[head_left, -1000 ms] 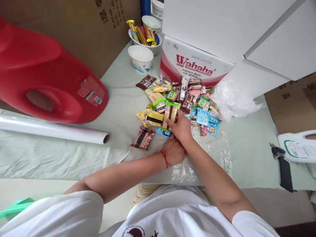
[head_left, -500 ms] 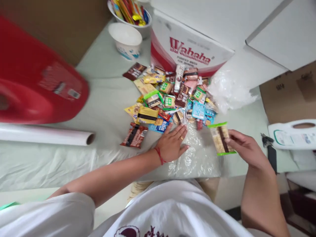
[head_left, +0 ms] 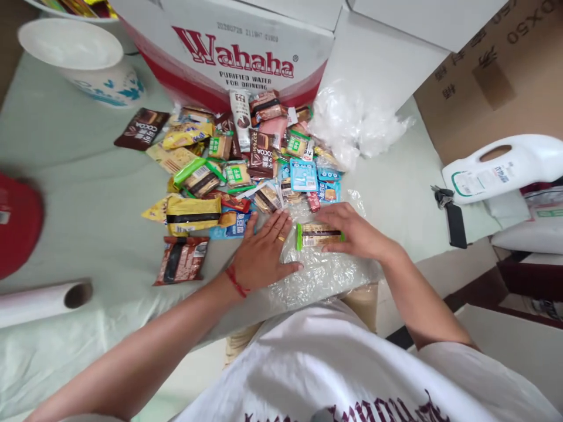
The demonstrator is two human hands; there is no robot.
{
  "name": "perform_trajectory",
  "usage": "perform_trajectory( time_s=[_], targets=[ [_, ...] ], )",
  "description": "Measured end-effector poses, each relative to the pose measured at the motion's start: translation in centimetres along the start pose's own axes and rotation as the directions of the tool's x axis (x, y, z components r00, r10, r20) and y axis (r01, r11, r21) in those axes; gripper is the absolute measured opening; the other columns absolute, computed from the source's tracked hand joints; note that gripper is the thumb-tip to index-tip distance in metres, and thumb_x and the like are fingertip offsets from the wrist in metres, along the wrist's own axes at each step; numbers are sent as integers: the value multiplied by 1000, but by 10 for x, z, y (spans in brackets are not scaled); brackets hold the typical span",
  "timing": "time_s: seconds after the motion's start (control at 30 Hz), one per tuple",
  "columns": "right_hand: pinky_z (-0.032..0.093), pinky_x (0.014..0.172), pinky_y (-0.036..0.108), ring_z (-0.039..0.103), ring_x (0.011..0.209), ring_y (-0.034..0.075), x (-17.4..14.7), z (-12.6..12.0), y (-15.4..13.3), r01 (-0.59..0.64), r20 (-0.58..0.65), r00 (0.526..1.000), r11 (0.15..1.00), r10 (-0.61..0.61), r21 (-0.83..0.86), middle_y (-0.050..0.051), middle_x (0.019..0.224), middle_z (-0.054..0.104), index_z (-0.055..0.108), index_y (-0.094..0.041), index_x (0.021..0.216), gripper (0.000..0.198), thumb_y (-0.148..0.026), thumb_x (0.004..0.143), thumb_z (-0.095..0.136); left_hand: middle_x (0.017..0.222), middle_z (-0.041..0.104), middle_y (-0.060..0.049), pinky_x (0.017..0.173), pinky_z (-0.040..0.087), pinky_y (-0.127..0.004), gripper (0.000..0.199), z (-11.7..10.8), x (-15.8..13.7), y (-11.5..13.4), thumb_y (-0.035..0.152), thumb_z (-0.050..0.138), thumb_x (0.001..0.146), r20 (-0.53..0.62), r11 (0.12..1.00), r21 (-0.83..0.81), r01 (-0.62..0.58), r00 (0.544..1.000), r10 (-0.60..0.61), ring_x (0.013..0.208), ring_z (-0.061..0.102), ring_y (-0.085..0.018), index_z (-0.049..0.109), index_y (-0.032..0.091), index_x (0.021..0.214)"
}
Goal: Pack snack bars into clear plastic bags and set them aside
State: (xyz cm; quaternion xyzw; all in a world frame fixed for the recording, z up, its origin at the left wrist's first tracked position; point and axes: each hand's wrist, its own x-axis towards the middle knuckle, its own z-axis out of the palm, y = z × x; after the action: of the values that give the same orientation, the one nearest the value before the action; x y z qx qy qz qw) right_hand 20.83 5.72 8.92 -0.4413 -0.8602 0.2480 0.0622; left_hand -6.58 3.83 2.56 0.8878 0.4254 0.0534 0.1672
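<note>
On a sheet of clear bubble wrap (head_left: 325,275) lies a packet of crackers (head_left: 316,235) with bright green ends and a dark band. My right hand (head_left: 358,231) has its fingers and thumb around the packet's right end. My left hand (head_left: 264,249) rests flat and open at the left edge of the wrap, its fingertips by the near edge of a heap of wrapped snacks (head_left: 237,174). Close to that hand are a blue biscuit packet (head_left: 235,225), a yellow packet (head_left: 193,212) and a brown packet (head_left: 181,261).
A Wahaha carton (head_left: 246,44) stands behind the heap, with crumpled clear plastic (head_left: 347,120) at its right. Paper bowls (head_left: 103,82) are at the back left. At right are a white bottle (head_left: 505,167) and keys (head_left: 442,196). A white roll (head_left: 39,302) and a red container (head_left: 17,228) are at left.
My right hand has brought the cracker packet leftward, from above the table's right side down onto the bubble wrap. My left hand stays flat by the heap. The view has shifted to the right and closer.
</note>
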Motion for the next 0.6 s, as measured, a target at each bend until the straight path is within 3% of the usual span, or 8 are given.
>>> perform_trajectory(
  time_s=[0.17, 0.3, 0.6],
  targets=[
    [44, 108, 55, 47, 128, 36, -16, 25, -16, -59, -65, 997, 993, 52, -105, 15, 138, 61, 58, -21, 144, 53, -29, 93, 72, 172, 25, -17, 129, -6, -59, 107, 3, 0, -1, 83, 52, 85, 2, 1000, -15, -9, 1000, 9, 160, 22, -36, 32, 13, 163],
    [46, 106, 56, 48, 123, 36, -20, 33, -6, -107, -111, 989, 985, 93, -132, 15, 136, 62, 55, -19, 145, 55, -30, 93, 70, 172, 24, -19, 129, -10, -58, 113, 7, -2, -3, 87, 50, 82, -22, 999, -26, -34, 999, 33, 160, 20, -35, 30, 11, 163],
    [49, 102, 55, 51, 122, 34, -24, 19, -8, -17, -63, 998, 996, 11, -90, 16, 131, 62, 54, -22, 145, 54, -32, 94, 68, 171, 23, -20, 128, -12, -58, 115, 10, -4, -5, 88, 48, 82, -44, 997, -59, -43, 998, 41, 161, 20, -34, 29, 9, 163]
  ],
)
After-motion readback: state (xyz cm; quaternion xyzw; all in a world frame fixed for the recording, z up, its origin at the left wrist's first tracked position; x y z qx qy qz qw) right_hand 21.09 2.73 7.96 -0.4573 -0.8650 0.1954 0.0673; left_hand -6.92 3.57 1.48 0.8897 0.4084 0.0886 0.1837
